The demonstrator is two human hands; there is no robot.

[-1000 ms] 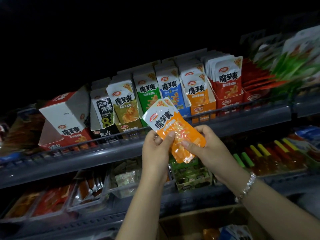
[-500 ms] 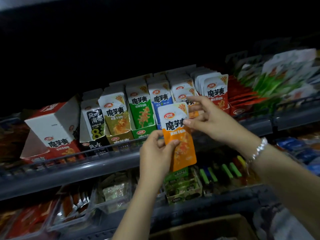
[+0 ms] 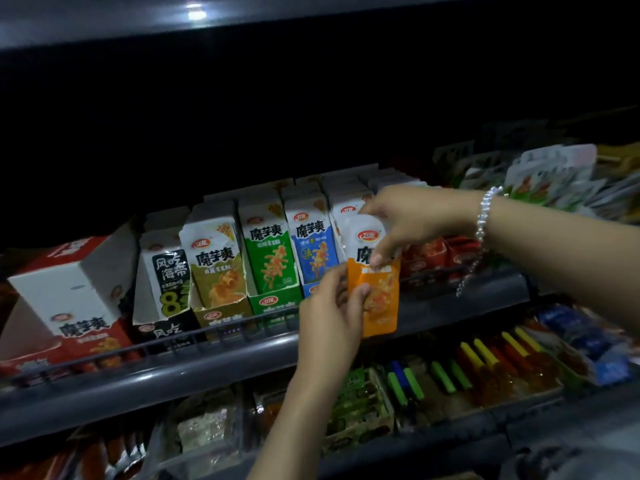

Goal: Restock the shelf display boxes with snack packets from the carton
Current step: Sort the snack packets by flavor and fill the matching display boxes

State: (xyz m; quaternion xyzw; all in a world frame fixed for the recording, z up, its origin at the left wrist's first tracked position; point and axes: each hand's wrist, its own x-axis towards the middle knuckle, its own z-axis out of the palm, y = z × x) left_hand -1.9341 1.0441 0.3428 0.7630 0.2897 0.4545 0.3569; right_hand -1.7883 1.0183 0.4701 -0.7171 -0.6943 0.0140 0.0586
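At centre, before the grey metal shelf [image 3: 207,372], the left hand [image 3: 332,313] at seven o'clock and right hand [image 3: 398,223] at one o'clock pinch an orange-and-white plastic snack packet [image 3: 379,296] upright.

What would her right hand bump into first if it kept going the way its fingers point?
The right hand holds the orange packet with fingers pointing down and left. Going on that way, it would probably meet the left hand, which grips the same packet just below. Depth is hard to judge.
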